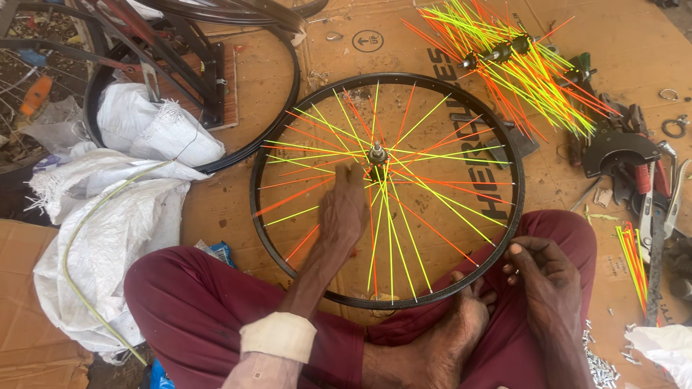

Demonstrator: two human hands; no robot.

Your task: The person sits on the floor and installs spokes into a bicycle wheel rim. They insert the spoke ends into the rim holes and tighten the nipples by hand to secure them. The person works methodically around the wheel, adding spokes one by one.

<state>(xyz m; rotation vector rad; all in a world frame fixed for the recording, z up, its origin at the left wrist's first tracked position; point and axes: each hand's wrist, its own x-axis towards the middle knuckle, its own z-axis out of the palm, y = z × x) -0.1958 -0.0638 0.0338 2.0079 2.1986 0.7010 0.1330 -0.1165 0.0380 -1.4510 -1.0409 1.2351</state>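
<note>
Black bike wheel rim (277, 130) lying flat on a sheet of brown cardboard (404, 39), laced up with neon yellow and orange spokes (432, 191) running into a metal hub (376, 153) at the centre. Near edge of the rim sitting right up against a bare foot (454, 324) and a pair of crossed legs in maroon trousers (187, 302). Left hand (342, 210) stretched out over the spokes just below the hub, palm down, fingers fairly flat and pointing at the hub; can't tell if anything's pinched under it. Right hand (537, 270) down at the rim's lower right edge, fingers curled in loosely, fingertips close together right at the rim; too small to see whether there's a nipple or spoke end in there. Further out: a loose bundle of the same neon spokes (519, 65) with a couple of hubs in it at the top right, then pliers and other hand tools (634, 166) along the right side, plus a few more spokes (634, 263) and small metal bits (602, 367) scattered near the right knee. On the left, white woven sacks (115, 230) in a heap, another black rim (249, 140) and some frame parts behind them. All on the ground, dusty, outdoors-ish workshop floor.
</note>
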